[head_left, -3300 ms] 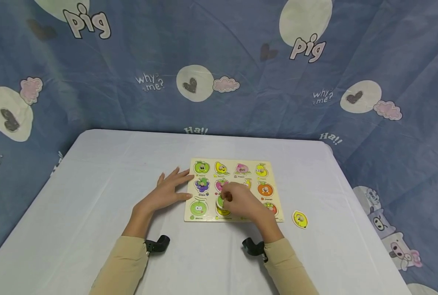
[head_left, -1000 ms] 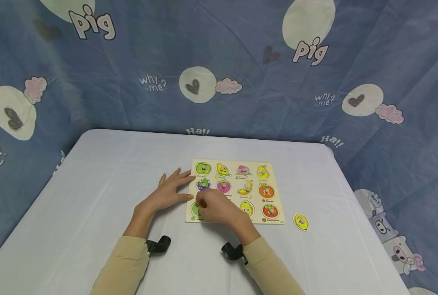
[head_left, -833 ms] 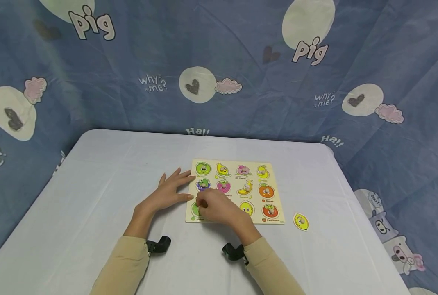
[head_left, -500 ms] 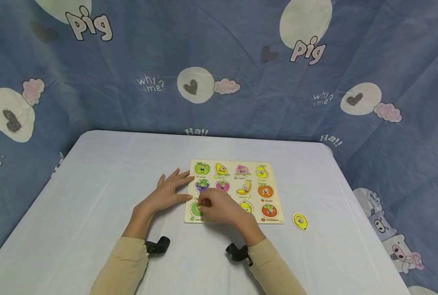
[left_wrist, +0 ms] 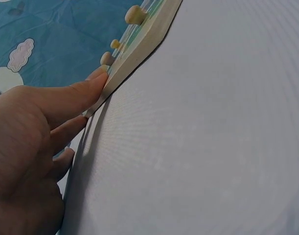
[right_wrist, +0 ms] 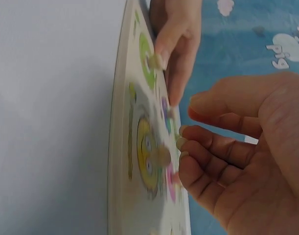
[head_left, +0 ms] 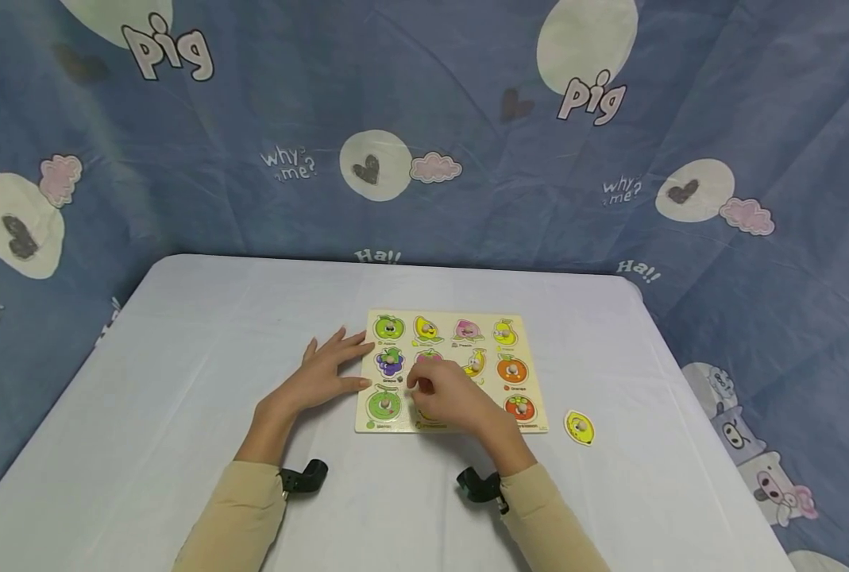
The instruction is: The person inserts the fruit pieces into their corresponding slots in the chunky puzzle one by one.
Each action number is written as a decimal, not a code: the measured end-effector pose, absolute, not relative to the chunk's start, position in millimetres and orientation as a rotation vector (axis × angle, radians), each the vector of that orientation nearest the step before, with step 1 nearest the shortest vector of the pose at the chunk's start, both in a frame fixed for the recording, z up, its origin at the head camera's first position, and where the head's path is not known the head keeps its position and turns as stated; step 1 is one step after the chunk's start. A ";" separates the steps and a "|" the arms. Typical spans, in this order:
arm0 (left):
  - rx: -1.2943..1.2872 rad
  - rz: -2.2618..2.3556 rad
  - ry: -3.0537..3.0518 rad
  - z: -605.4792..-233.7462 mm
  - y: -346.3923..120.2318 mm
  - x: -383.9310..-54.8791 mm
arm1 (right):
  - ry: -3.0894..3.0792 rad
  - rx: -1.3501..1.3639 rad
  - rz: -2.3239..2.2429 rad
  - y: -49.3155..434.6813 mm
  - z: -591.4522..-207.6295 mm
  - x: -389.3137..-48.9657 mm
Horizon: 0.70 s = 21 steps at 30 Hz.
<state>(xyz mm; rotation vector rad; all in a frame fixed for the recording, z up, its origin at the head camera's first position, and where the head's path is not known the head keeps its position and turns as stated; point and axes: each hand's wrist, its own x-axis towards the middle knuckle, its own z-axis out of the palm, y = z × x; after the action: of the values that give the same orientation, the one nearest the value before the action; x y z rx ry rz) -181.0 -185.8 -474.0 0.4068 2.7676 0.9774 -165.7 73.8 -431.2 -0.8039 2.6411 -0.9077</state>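
A pale wooden fruit puzzle board (head_left: 538,421) lies on the table, its knobbed pieces in rows. My left hand (head_left: 322,372) rests at its left edge, thumb and fingertips touching the side, as the left wrist view also shows. My right hand (head_left: 453,391) is over the lower middle of the board, holding nothing; in the right wrist view its loosely bent fingers and thumb are apart, above the yellow pineapple piece (right_wrist: 145,147). The green melon piece (head_left: 384,405) sits in the lower left slot. A yellow lemon piece (head_left: 579,427) lies on the table right of the board.
The table (head_left: 252,302) has a white cloth. A blue printed curtain (head_left: 424,214) hangs behind and beside it. Other pieces in the board include an apple (head_left: 389,327), grapes (head_left: 390,362), an orange (head_left: 513,370) and a persimmon (head_left: 520,408).
My right hand carried the green melon piece left into the lower left slot, let go of it, and has moved back right. The left hand and the lemon piece have stayed put.
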 end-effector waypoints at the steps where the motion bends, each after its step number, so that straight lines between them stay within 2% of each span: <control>1: 0.407 0.980 2.768 -474.4 -185.8 -181.2 | 2.640 -0.795 -0.916 76.5 -431.9 -166.3; 21: 0.381 0.974 2.775 -478.6 -183.6 -183.8 | 2.735 -0.591 -0.901 121.8 -436.0 -178.3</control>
<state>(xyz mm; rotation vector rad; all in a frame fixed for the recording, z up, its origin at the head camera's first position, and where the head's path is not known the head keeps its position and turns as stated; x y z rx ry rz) -183.8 -183.6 -478.6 0.3806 2.7747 0.9739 -178.3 121.8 -436.0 -0.5914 2.7348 -0.9012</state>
